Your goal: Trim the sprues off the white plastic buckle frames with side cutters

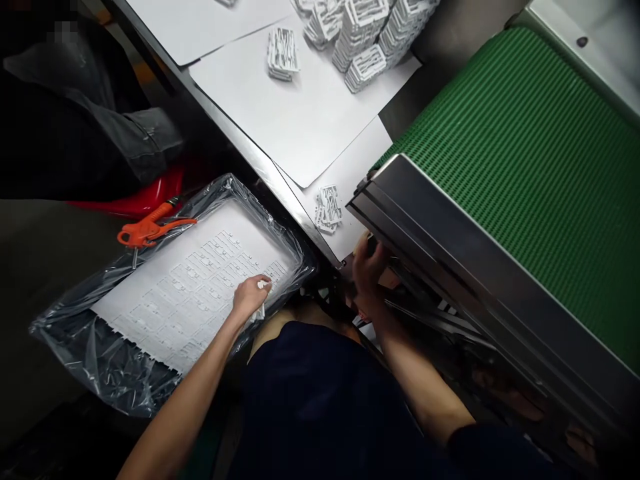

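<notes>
My left hand (251,297) is closed over the right part of a white sheet of flat cut-out parts (200,280). Bits of white flat parts (259,312) show at its fingers and below the palm. The sheet lies in a box lined with clear plastic film (125,380). My right hand (369,267) is raised beside the dark conveyor frame (430,227), its fingers bent and apart, with nothing plainly held. Just left of it, a small pile of white frame-like parts (329,208) lies on the paper-covered table corner.
An orange air gun (150,230) rests on the box's far-left edge. Tall stacks of white parts (360,33) and a smaller stack (283,55) stand on the white paper (280,127). A green conveyor belt (525,133) fills the right. Another person's dark sleeve (145,140) is at left.
</notes>
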Tool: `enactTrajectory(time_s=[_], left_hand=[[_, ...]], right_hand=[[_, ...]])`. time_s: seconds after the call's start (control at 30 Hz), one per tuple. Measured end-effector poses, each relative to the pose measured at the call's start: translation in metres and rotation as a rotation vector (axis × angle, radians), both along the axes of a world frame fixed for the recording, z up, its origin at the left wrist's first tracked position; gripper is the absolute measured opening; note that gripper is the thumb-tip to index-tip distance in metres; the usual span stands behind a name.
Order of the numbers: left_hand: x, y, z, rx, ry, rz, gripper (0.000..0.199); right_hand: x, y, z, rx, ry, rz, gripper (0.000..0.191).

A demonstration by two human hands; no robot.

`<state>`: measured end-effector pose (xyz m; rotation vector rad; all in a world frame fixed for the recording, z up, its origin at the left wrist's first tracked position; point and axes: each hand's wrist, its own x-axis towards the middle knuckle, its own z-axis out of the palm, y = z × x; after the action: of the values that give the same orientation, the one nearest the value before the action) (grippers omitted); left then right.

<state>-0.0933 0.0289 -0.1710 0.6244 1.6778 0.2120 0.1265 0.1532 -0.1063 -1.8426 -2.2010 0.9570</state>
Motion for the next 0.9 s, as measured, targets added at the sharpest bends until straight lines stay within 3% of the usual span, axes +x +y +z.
enactTrajectory(time_s=[0.07,0.1,0.13,0.2,0.33,0.4,0.47,0.57,0.7,0.8,0.9], left_hand=[[-0.008,0.007,-0.020,0.040,0.179,-0.120,0.037],[-0.009,0.010,-0.029,0.061,0.242,-0.179,0.040],[-0.007,0.013,-0.037,0.081,0.291,-0.236,0.043],[-0.004,0.015,-0.051,0.115,0.355,-0.336,0.044],[-0.005,0.013,-0.064,0.164,0.424,-0.449,0.044],[-0.010,0.012,-0.066,0.181,0.424,-0.467,0.043],[-0.016,0.011,-0.066,0.189,0.404,-0.459,0.038],[-0.025,0.012,-0.065,0.158,0.354,-0.389,0.025],[-0.047,0.009,-0.050,0.078,0.268,-0.201,0.012],[-0.057,0.017,-0.012,0.096,0.184,-0.072,0.019],[-0.031,0.051,0.041,0.162,-0.056,-0.106,0.027]], right_hand=[[-0.033,-0.020,-0.009,-0.016,-0.045,0.199,0.034],[-0.053,-0.028,-0.019,-0.061,-0.117,0.475,0.033],[-0.073,-0.032,-0.030,-0.105,-0.131,0.624,0.032],[-0.109,-0.033,-0.059,-0.172,-0.174,0.794,0.035],[-0.138,-0.021,-0.105,-0.263,-0.264,0.882,0.031],[-0.137,-0.017,-0.114,-0.299,-0.284,0.894,0.030],[-0.133,-0.016,-0.112,-0.336,-0.287,0.885,0.030],[-0.131,-0.014,-0.092,-0.364,-0.274,0.832,0.029],[-0.111,-0.010,-0.039,-0.305,-0.205,0.692,0.022],[-0.056,-0.015,0.020,-0.285,-0.058,0.525,0.026],[0.032,-0.053,0.104,-0.374,0.265,0.143,0.031]])
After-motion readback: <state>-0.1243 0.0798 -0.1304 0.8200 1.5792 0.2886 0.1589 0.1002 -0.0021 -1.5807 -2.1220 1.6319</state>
